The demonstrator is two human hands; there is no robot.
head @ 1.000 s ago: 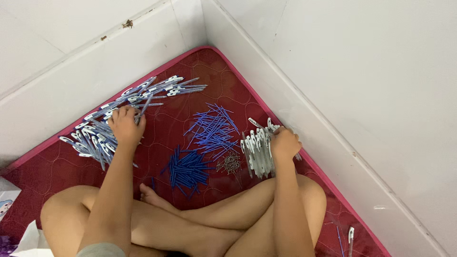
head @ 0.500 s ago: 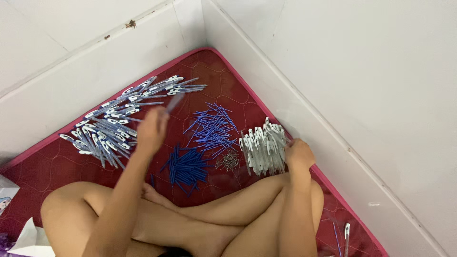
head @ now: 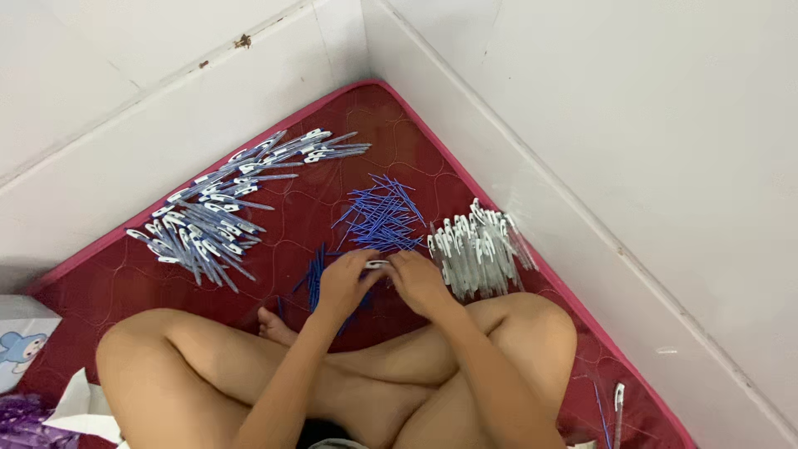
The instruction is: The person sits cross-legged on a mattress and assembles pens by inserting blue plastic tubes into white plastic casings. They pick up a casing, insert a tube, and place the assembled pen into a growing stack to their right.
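My left hand (head: 342, 283) and my right hand (head: 418, 281) meet in front of my crossed legs, together gripping a small white pen part (head: 376, 264) between their fingertips. Just beyond them lies a loose heap of thin blue pen refills (head: 381, 218), and a smaller bunch of blue refills (head: 314, 270) sits partly under my left hand. A pile of clear and white pen barrels (head: 475, 248) lies right of my right hand. Far left, a long spread of assembled blue-and-white pens (head: 223, 206) lies on the mat.
I sit on a dark red quilted mat (head: 125, 274) with a pink edge, set into a corner of white walls (head: 632, 125). A single pen (head: 618, 399) lies by my right knee. A white box (head: 21, 341) and crumpled paper (head: 79, 406) are at lower left.
My left hand came back from the pen pile at the far left, and my right hand left the barrel pile. Both now meet at the centre on one small part.
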